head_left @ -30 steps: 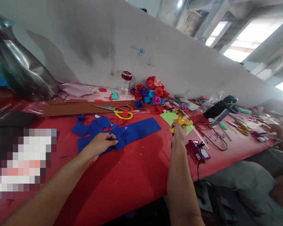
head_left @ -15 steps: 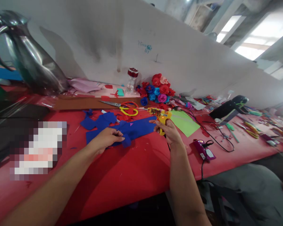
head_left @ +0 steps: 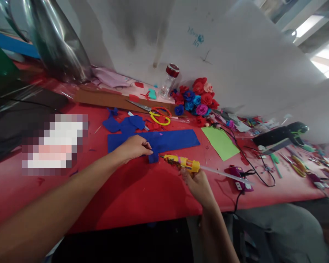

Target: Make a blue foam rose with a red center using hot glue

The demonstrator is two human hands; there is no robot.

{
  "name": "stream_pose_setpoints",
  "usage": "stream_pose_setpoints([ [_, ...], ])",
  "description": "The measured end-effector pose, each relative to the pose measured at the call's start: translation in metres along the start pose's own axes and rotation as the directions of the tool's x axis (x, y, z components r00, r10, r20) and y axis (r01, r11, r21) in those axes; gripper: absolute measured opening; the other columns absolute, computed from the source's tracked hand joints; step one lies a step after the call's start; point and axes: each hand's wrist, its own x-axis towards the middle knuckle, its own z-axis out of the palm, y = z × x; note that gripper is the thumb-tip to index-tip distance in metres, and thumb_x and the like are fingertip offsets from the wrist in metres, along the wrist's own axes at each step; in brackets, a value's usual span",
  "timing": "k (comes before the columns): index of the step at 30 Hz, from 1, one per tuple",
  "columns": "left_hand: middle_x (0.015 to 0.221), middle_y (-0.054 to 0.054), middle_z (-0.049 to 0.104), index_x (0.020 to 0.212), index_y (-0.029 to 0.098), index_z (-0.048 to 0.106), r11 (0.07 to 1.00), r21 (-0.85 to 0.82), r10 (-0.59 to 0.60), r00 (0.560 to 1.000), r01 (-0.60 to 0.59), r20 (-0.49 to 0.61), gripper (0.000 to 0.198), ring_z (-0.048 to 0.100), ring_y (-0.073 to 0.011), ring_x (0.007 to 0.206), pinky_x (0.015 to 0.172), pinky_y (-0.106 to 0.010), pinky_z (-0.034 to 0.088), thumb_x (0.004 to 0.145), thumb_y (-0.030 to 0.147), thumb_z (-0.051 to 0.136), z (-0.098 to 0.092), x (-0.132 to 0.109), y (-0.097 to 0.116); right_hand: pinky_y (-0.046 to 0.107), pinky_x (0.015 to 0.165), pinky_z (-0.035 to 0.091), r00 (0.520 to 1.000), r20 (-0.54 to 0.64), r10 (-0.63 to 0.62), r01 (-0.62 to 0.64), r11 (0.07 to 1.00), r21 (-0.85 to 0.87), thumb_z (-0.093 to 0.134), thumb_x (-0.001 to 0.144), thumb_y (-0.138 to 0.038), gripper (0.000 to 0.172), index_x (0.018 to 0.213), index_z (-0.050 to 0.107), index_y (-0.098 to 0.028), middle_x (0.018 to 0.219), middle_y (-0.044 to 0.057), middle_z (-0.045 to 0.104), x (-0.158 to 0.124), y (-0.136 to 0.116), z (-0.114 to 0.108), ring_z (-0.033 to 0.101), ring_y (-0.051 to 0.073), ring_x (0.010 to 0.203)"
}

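Note:
Between its closed fingertips, my left hand (head_left: 135,148) pinches a small blue petal-like piece (head_left: 154,157), just over the near edge of a long blue strip (head_left: 178,140). My right hand (head_left: 196,182) is wrapped round a yellow glue gun (head_left: 183,162), with a long clear glue stick (head_left: 224,175) jutting from its back. The gun's nozzle points left, close to the blue piece; whether they touch I cannot tell. Loose blue cut pieces (head_left: 126,125) lie behind the strip. Beyond them rest scissors (head_left: 160,116) with red and yellow handles.
A bunch of coloured flowers (head_left: 199,98) and a red-lidded jar (head_left: 168,81) stand by the wall. A metal jug (head_left: 60,44) is at back left. A green sheet (head_left: 221,144), a purple power socket (head_left: 239,179) and its cables lie to the right. Another person's knee (head_left: 285,226) is at lower right.
My right hand has brought the glue gun from beyond the strip's right end down to the near side and turned its nozzle left toward the blue piece. The camera view has tilted and shifted.

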Motion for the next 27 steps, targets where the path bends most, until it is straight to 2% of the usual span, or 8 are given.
stream_pose_setpoints([
  [7, 0.068, -0.003, 0.073, 0.054, 0.022, 0.066, 0.988, 0.149, 0.038, 0.999, -0.038, -0.002, 0.005, 0.065, -0.0208, 0.075, 0.068, -0.027, 0.041, 0.058, 0.020, 0.068, 0.002, 0.001, 0.002, 0.023, 0.050, 0.035, 0.994, 0.053, -0.099, 0.108, 0.972, -0.207, 0.049, 0.085, -0.049, 0.036, 0.078, 0.067, -0.018, 0.057, 0.001, 0.054, 0.000, -0.013, 0.011, 0.051, 0.016, 0.053],
  [16, 0.073, -0.003, 0.074, 0.058, 0.022, 0.069, 0.978, 0.201, 0.052, 0.999, -0.050, -0.003, 0.004, 0.065, -0.0202, 0.077, 0.068, -0.026, 0.041, 0.062, 0.021, 0.067, 0.003, 0.000, 0.001, 0.024, 0.046, 0.027, 0.995, 0.050, -0.092, 0.104, 0.918, -0.382, 0.045, 0.086, -0.053, 0.046, 0.060, 0.059, -0.019, 0.049, 0.000, 0.051, 0.002, -0.016, 0.017, 0.048, 0.014, 0.046],
  [23, 0.075, -0.003, 0.074, 0.063, 0.021, 0.071, 0.980, 0.192, 0.044, 0.999, -0.047, 0.018, 0.004, 0.065, -0.0200, 0.077, 0.068, -0.025, 0.042, 0.059, 0.021, 0.069, 0.002, -0.001, 0.001, 0.024, 0.047, 0.026, 0.993, 0.052, -0.106, 0.118, 0.896, -0.427, 0.045, 0.087, -0.053, 0.046, 0.059, 0.057, -0.019, 0.049, 0.000, 0.052, 0.004, -0.015, 0.018, 0.045, 0.013, 0.046],
  [27, 0.074, -0.002, 0.074, 0.062, 0.021, 0.071, 0.982, 0.179, 0.055, 0.998, -0.057, 0.017, 0.005, 0.065, -0.0197, 0.076, 0.068, -0.025, 0.043, 0.057, 0.020, 0.070, 0.002, -0.001, 0.000, 0.025, 0.048, 0.028, 0.989, 0.057, -0.135, 0.146, 0.883, -0.445, 0.044, 0.089, -0.050, 0.044, 0.066, 0.063, -0.019, 0.052, 0.002, 0.054, 0.004, -0.019, 0.016, 0.048, 0.015, 0.048],
])
